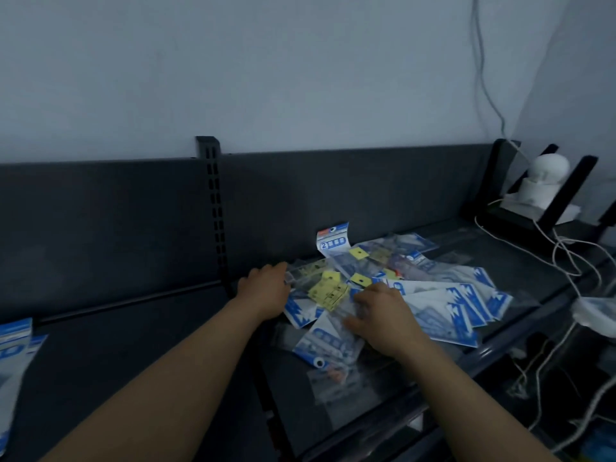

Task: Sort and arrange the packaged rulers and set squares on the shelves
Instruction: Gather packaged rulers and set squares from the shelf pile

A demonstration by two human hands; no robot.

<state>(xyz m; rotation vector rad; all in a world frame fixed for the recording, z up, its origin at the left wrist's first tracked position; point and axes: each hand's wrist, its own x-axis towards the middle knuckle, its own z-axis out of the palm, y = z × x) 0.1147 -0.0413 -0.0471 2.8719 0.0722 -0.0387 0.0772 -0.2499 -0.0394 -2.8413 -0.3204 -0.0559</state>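
The view is dim and soft, so the print on the packets cannot be read and rulers cannot be told from set squares inside the wrappers. The task's goods lie as a loose pile of blue-and-white packets (443, 298) on the right-hand bay of a dark shelf (133, 345), overlapping at all angles, with several yellow header cards (328, 290) mixed in near the middle. 1 packet (333, 241) stands curled upright against the dark back panel (366, 195). The left hand (266, 285) sits at the pile's left edge, seen from the back; its fingers dip out of sight among the wrappers, so it cannot be told whether they grasp anything. The right hand (383, 316) lies on top of the pile, fingers spread and fairly flat, pressing on a clear wrapper rather than clenching it. A clear packet (333, 378) near the shelf's front edge is barely visible against the dark surface. At far left, a second batch of blue packets (13, 355) is cut off by the frame edge. A slotted upright (213, 208) divides the 2 bays. To the right, a white domed device (546, 181) stands on a bracket, and white cables (566, 255) trail down across the shelf's right end.
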